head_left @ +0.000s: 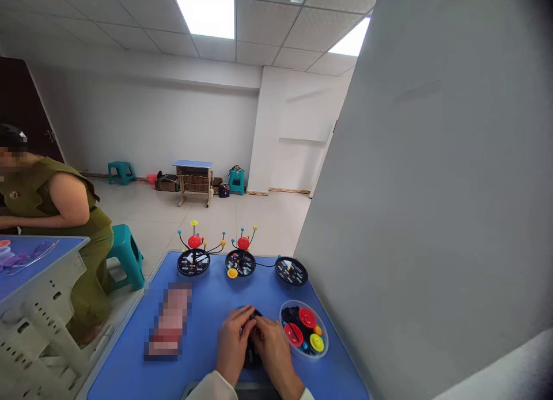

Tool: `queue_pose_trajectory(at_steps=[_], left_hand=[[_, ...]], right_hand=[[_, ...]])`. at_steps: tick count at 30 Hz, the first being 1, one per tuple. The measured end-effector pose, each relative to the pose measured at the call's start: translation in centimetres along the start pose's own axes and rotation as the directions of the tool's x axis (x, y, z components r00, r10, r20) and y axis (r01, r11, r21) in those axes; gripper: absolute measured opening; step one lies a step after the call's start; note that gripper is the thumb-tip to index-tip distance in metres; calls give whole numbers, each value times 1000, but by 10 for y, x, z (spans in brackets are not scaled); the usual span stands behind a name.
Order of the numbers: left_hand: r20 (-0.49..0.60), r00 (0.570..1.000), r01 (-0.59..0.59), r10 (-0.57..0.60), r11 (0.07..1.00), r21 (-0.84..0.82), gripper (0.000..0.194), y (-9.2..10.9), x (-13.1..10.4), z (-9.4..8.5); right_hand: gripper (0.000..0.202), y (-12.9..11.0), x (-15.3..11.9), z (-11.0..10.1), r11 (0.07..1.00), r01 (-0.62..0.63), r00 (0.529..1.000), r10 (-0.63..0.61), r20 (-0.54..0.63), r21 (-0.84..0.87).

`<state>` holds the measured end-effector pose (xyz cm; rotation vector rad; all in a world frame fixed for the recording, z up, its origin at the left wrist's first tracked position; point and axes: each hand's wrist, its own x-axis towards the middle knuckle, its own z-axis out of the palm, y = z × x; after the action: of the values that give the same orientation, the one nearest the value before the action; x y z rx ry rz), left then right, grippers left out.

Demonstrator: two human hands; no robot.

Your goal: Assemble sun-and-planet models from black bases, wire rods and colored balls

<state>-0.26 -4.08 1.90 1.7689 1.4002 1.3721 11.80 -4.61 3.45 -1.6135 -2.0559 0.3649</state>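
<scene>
My left hand [233,341] and my right hand [273,343] meet over a black round base [253,358] near the front of the blue table. Both hands have their fingers bent and pinched together at the base's middle. Whatever lies between the fingertips is too small to make out. To the right of my right hand is a clear round tub [325,343] of red, yellow, orange and black parts. Two planet models, one at the left [194,261] and one in the middle [241,263], stand at the back, beside a black disc [291,271] with a thin arm reaching left.
A blurred pink, oblong item [171,322] lies on the left of the blue table [207,308]. A grey wall [415,204] borders the right side. Another person [69,204] sits at a neighbouring desk [64,250] on the left.
</scene>
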Motion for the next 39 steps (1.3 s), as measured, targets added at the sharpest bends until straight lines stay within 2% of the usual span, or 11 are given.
queue_pose_trajectory(at_steps=[8, 15, 18, 23, 25, 27, 29, 33, 36, 39], left_hand=[[69, 997, 22, -22, 1000, -5, 28, -14, -5, 7], [78, 996, 27, -31, 998, 56, 31, -21, -10, 10], [48, 999, 14, -17, 998, 67, 32, -21, -10, 10], [-14, 999, 34, -33, 997, 76, 33, -15, -11, 11], [-34, 998, 49, -47, 997, 54, 39, -11, -15, 10], [-96, 994, 48, -44, 998, 39, 44, -10, -23, 8], [-157, 987, 31, -26, 999, 28, 42, -12, -32, 6], [-199, 979, -33, 33, 999, 5, 35, -19, -50, 2], [-281, 959, -33, 31, 999, -2, 35, -16, -58, 1], [-301, 953, -25, 16, 999, -27, 35, -8, -61, 0]], right_hand=[[20, 9, -1, 13, 994, -19, 999, 23, -38, 104], [17, 4, -6, 15, 999, 41, 994, -38, -103, 25], [15, 8, -11, -1, 997, 69, 990, -71, -122, -21], [25, 44, -8, -58, 979, 42, 971, -86, -223, -197], [30, 60, -2, -76, 958, 57, 974, -115, -194, -283], [28, 71, 5, -85, 936, 116, 978, -167, -129, -331], [24, 75, 11, -86, 913, 193, 973, -226, -53, -360], [18, 78, 17, -78, 864, 314, 946, -319, 55, -393], [18, 82, 20, -76, 844, 373, 926, -366, 93, -386], [21, 87, 21, -79, 843, 412, 910, -403, 99, -347]])
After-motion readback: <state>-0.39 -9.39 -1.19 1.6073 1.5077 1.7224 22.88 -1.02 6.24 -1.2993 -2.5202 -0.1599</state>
